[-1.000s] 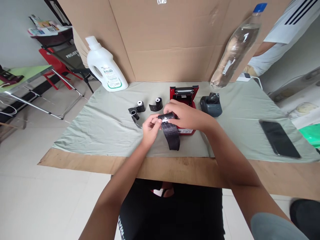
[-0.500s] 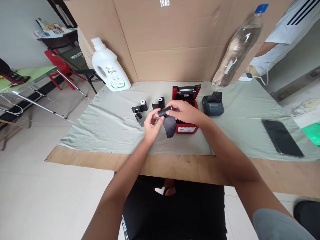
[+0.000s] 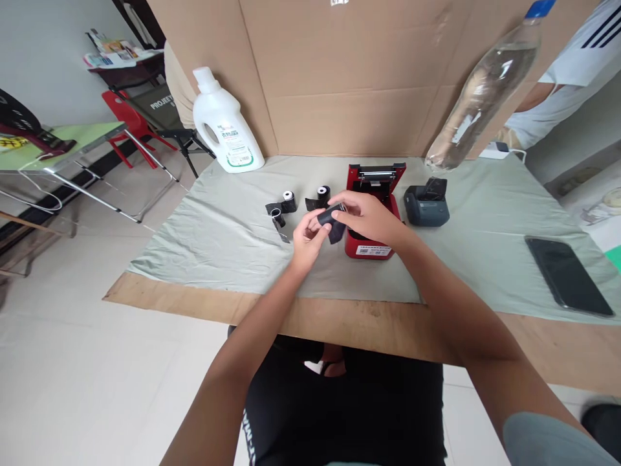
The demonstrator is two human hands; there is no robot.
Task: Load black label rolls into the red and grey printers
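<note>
Between my two hands is a black ribbon roll point(image 3: 330, 214), held above the cloth with a loose flap of dark film hanging under it. My left hand point(image 3: 310, 239) pinches its left end, and my right hand point(image 3: 369, 219) grips the right end from above. Just behind and right of it stands a red label printer point(image 3: 372, 249) with its lid raised; my right hand hides part of its inside. More black rolls lie to the left: one with a white core point(image 3: 289, 202), a smaller one point(image 3: 277, 217), and another point(image 3: 323, 194) behind my fingers.
A small dark printer point(image 3: 427, 206) sits right of the red one, and a phone point(image 3: 567, 275) lies farther right. A white detergent bottle point(image 3: 228, 126) and a water bottle point(image 3: 485, 90) lean by the cardboard point(image 3: 349, 123). A person in white point(image 3: 567, 90) is behind it.
The whole view has shifted, so the tabletop things appear farther right. Both hands still hold the ribbon roll; its hanging flap now shows shorter, tucked under the roll.
</note>
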